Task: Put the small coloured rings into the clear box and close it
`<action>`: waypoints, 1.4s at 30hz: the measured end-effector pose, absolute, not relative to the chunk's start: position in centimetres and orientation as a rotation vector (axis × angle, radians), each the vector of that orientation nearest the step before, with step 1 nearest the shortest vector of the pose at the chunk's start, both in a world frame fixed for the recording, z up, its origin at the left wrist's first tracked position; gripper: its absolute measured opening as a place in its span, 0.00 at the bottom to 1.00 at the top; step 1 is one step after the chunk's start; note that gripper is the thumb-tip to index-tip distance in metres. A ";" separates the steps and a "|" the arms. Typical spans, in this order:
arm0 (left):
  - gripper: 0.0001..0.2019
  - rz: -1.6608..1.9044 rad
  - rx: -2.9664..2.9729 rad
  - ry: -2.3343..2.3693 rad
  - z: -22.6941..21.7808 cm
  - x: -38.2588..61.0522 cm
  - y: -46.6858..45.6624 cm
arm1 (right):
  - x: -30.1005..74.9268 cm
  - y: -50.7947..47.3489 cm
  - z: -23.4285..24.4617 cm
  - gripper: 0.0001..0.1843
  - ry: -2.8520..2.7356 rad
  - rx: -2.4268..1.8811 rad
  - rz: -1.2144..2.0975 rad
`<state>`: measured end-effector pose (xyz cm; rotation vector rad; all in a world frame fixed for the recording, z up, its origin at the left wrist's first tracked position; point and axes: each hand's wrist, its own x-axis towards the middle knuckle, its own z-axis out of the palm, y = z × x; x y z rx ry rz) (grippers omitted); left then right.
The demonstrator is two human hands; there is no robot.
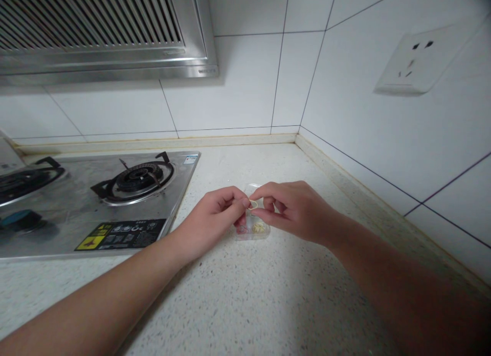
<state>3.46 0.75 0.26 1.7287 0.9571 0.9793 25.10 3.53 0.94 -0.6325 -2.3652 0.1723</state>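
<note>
Both my hands meet over a small clear plastic box (256, 230) on the speckled countertop (245, 299). Red and pale yellow bits lie inside the box. My left hand (215, 218) has its fingers curled, thumb and forefinger pinched. My right hand (293, 207) is pinched the same way. Between the two pinches is a small pale ring-shaped thing (252, 204), perhaps a rubber band, held just above the box. The left fingers hide part of the box.
A steel gas hob (76, 207) with two burners lies to the left, a range hood (103, 34) above it. White tiled walls meet in a corner behind; a wall socket (418, 59) sits on the right wall.
</note>
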 end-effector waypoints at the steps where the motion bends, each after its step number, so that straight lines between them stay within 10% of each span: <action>1: 0.13 0.980 1.729 0.950 0.3 3.5 0.7 | 25.1 3.6 0.9 0.10 -2.367 -0.627 0.171; 42: 0.14 0.959 1.731 0.875 0.2 3.5 0.5 | 25.0 3.2 1.4 0.11 -2.342 -0.659 0.059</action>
